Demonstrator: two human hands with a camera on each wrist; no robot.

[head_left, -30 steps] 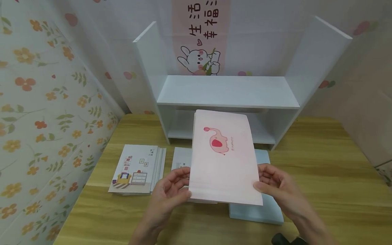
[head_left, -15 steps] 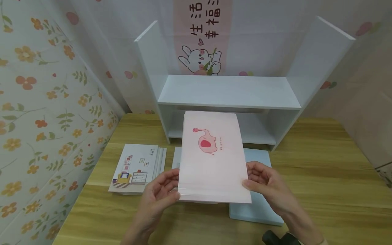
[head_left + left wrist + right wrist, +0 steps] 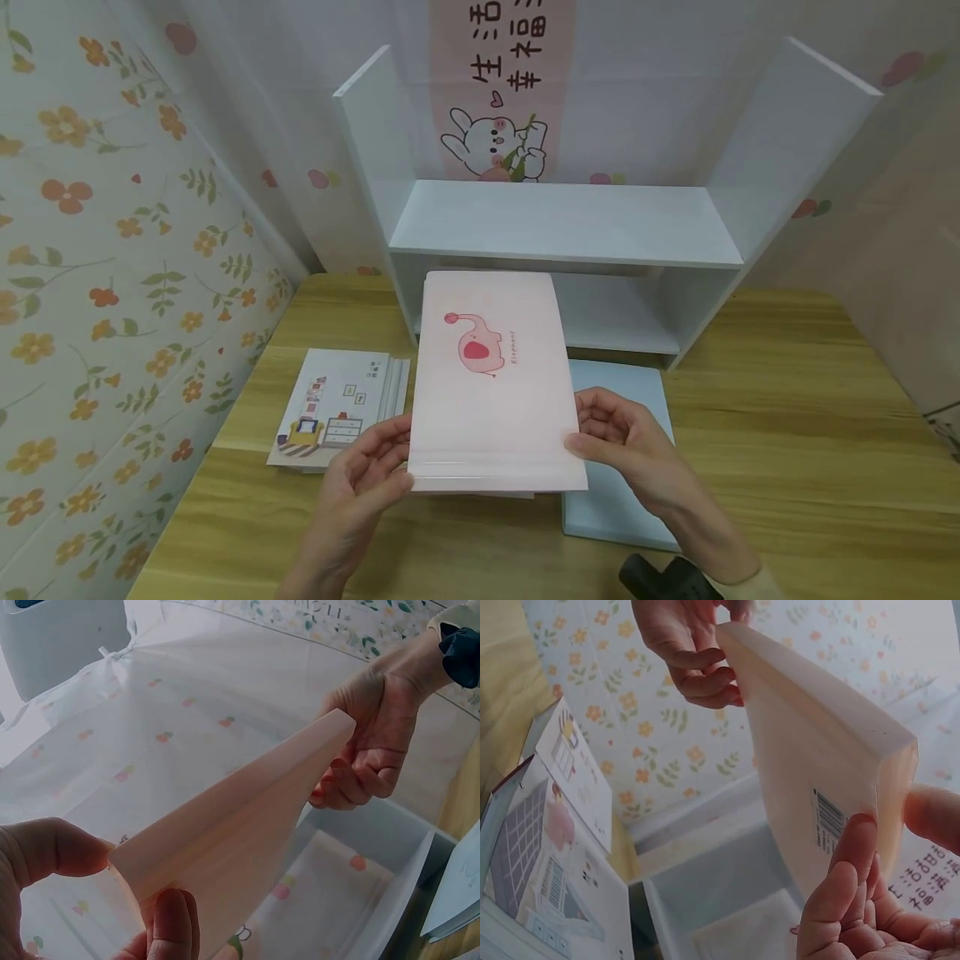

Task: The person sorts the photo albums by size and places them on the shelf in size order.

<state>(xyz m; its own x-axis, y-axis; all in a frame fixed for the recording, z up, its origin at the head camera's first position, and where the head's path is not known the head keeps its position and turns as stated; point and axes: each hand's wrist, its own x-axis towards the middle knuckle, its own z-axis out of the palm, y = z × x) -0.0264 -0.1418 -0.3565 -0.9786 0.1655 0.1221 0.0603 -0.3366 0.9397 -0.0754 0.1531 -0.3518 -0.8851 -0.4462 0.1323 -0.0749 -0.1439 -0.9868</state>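
A pink notebook (image 3: 491, 400) with a red elephant on its cover is held flat above the table, in front of the shelf. My left hand (image 3: 356, 479) pinches its near left corner, thumb on top and fingers below. On the other side my right hand (image 3: 630, 450) grips the right edge low down, its thumb over the cover. From beneath, the right wrist view shows a barcode (image 3: 829, 817) on the back cover. The left wrist view catches the notebook (image 3: 240, 817) spine-on, with a hand at each end.
A white two-level shelf (image 3: 562, 225) stands at the back of the wooden table (image 3: 810, 467). White notebooks with a room drawing (image 3: 322, 408) are stacked at left; a light blue notebook (image 3: 622, 508) lies right. Another stack (image 3: 577, 877) is mostly hidden under the pink notebook in the head view.
Both hands have carried the pink notebook leftward, now covering more of the middle stack and uncovering more of the blue notebook. The grip stays the same.
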